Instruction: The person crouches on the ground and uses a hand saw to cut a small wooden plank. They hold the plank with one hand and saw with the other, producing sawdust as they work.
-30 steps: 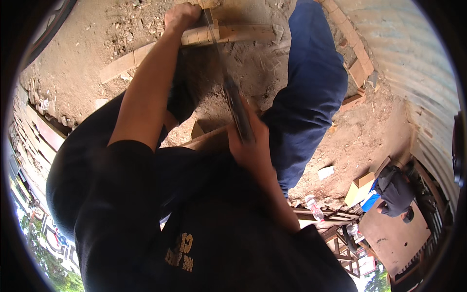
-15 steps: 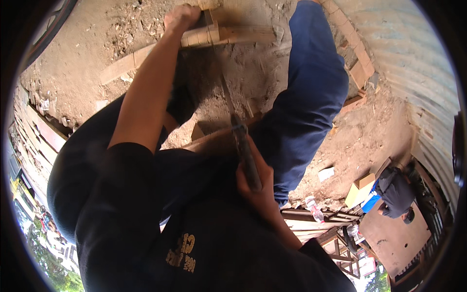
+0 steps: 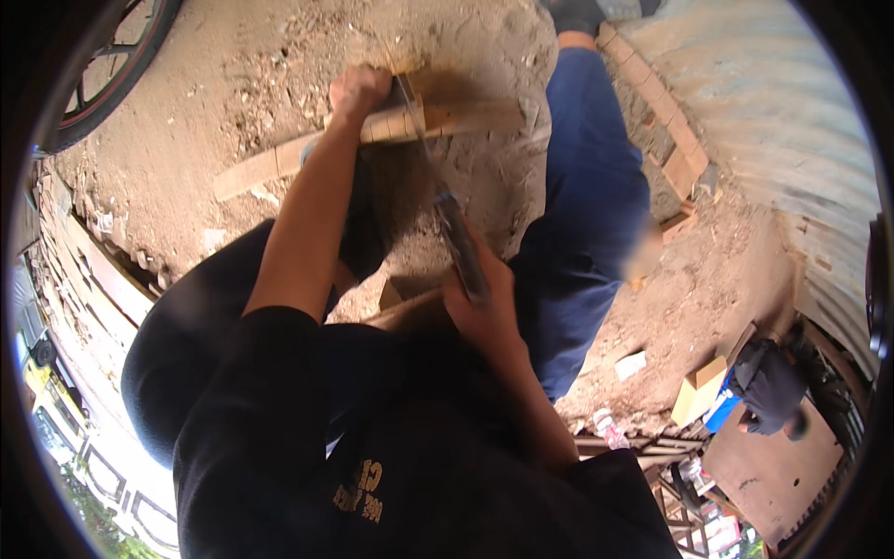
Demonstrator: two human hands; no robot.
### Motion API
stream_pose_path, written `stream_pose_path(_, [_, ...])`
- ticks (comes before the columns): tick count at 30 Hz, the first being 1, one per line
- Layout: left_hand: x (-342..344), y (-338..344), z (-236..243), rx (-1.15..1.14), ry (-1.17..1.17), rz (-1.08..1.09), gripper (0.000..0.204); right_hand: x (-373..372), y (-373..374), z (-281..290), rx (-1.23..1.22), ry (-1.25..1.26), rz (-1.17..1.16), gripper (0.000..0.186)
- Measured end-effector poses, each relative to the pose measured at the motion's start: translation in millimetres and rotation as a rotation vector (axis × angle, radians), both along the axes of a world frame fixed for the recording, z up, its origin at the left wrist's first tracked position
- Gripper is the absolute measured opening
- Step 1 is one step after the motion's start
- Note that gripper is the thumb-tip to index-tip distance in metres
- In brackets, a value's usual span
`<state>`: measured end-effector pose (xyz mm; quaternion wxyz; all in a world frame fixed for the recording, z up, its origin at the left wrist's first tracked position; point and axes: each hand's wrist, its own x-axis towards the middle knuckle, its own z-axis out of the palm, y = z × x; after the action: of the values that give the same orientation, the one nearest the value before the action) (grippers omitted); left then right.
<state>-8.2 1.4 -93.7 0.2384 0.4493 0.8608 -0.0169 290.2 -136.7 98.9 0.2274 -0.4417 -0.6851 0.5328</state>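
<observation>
My right hand (image 3: 486, 296) is closed round the dark handle of a handsaw (image 3: 458, 240). The thin blade runs away from me, blurred, to a curved wooden piece (image 3: 270, 166) low over the dirt, and crosses it beside a wooden block (image 3: 407, 104). Closed at the block's left side, my left hand (image 3: 361, 90) grips it against the curved piece; its fingertips are partly hidden. Pencil-like lines cross the curved wood. My legs in dark blue trousers (image 3: 596, 158) are spread on either side.
Small wooden blocks (image 3: 649, 84) lie in a row along a corrugated metal wall (image 3: 773, 112) at right. A wheel (image 3: 116, 70) stands far left. At lower right, a person (image 3: 768, 387) bends over a board (image 3: 778, 466), near a cardboard box (image 3: 700, 391) and a plastic bottle (image 3: 610, 429).
My right hand has pushed the saw forward, so the handle is nearer the curved wood. My left hand keeps its hold. The whole view has shifted slightly, showing more of the wheel.
</observation>
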Motion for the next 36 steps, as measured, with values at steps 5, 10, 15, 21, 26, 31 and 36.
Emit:
stream_pose_path(5, [4,-5,2,-0.005,-0.006,0.041,0.040,17,-29,25,-0.143,-0.141,0.030,0.067])
stream_pose_path(10, [-17,-21,-59,0.316,0.124,-0.017,0.041,-3,-13,43,-0.166,-0.057,-0.019,0.057])
stream_pose_path(15, [-9,-7,-14,0.113,0.028,0.078,0.042,-12,-1,3,-0.047,-0.098,-0.006,0.055])
stream_pose_path(21, [-8,-10,1,0.185,0.097,0.119,0.034,6,-26,20,0.036,-0.045,-0.009,0.054])
stream_pose_path(26, [6,-16,26,0.115,0.054,0.036,0.036,-16,-10,2,-0.135,-0.078,-0.065,0.052])
stream_pose_path(31, [0,-4,11,0.047,-0.046,0.135,0.049,4,-34,19,-0.151,0.006,-0.092,0.053])
stream_pose_path(36, [-4,-3,6,0.049,-0.017,0.079,0.049,-32,0,-23,-0.088,-0.124,-0.092,0.057])
